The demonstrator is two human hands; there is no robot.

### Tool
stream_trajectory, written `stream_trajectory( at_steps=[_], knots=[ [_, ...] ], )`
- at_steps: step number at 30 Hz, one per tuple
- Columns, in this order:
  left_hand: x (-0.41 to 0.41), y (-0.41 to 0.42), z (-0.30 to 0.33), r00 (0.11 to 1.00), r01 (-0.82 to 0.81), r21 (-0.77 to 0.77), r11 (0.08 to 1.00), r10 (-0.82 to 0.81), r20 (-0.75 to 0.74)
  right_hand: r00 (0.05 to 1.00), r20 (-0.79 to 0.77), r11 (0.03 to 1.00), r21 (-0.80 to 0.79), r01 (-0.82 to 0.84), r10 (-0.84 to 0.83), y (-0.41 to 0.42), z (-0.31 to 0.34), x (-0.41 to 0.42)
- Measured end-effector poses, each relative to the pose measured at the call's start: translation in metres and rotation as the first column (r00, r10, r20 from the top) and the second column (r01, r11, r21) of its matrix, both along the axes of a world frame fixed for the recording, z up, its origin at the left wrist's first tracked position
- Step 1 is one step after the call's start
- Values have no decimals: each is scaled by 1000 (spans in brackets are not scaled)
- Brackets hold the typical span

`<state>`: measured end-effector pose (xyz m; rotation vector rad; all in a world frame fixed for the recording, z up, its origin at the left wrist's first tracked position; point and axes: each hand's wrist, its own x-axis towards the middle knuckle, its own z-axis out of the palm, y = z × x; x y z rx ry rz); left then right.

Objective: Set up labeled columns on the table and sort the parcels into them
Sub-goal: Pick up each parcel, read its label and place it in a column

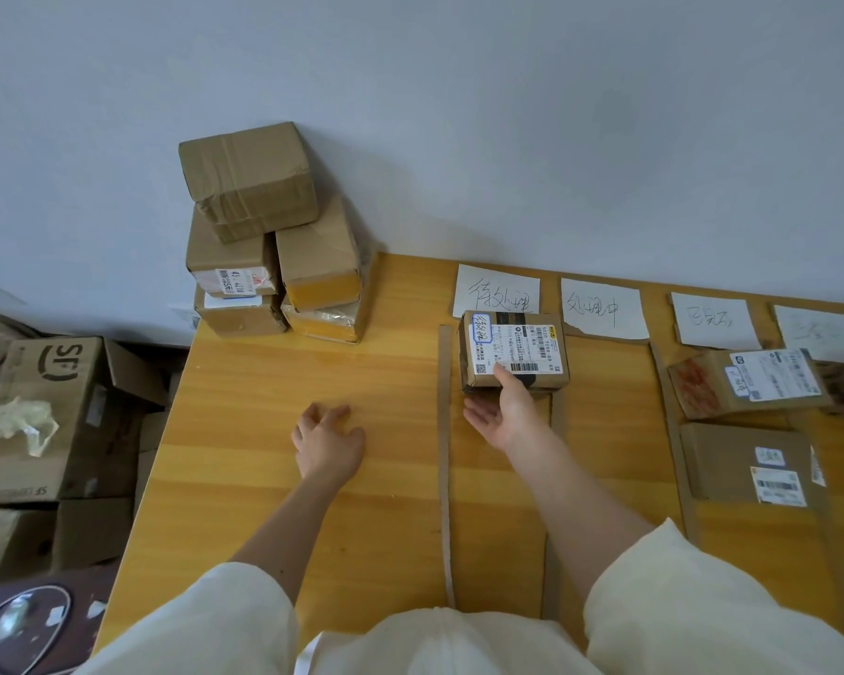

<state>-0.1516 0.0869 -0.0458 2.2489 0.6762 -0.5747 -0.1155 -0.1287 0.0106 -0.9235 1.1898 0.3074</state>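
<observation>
A small brown parcel point(513, 348) with a white shipping label lies in the first column, just below the first handwritten paper label point(495, 287). My right hand point(500, 411) is open against its near side, thumb resting on its top edge. My left hand point(327, 438) hovers open over the bare wooden table point(288, 382), holding nothing. Three more paper labels point(602, 309) point(715, 321) point(817, 331) head the other columns. Cardboard strips point(444, 455) divide the columns. Two parcels point(746, 382) point(751, 462) lie in the third column. A stack of unsorted parcels point(274, 246) stands at the back left.
The table's left edge drops to several large cardboard boxes point(54, 411) on the floor, one holding crumpled plastic. A dark round object point(25, 621) sits at the lower left. A grey wall runs behind the table. Cream sleeves cover my upper arms.
</observation>
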Motion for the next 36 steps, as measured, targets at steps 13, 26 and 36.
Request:
stream_trajectory(
  at_steps=[13, 26, 36],
  knots=[
    [-2, 8, 6, 1000, 5, -73, 997, -6, -10, 986, -89, 985, -83, -149, 142, 24, 9, -17],
    [76, 80, 58, 703, -546, -266, 794, 607, 370, 804, 163, 810, -270, -521, 572, 95, 77, 90],
    [157, 124, 119, 709, -439, -468, 767, 616, 344, 569, 189, 586, -451, -673, 800, 143, 104, 174]
  ],
)
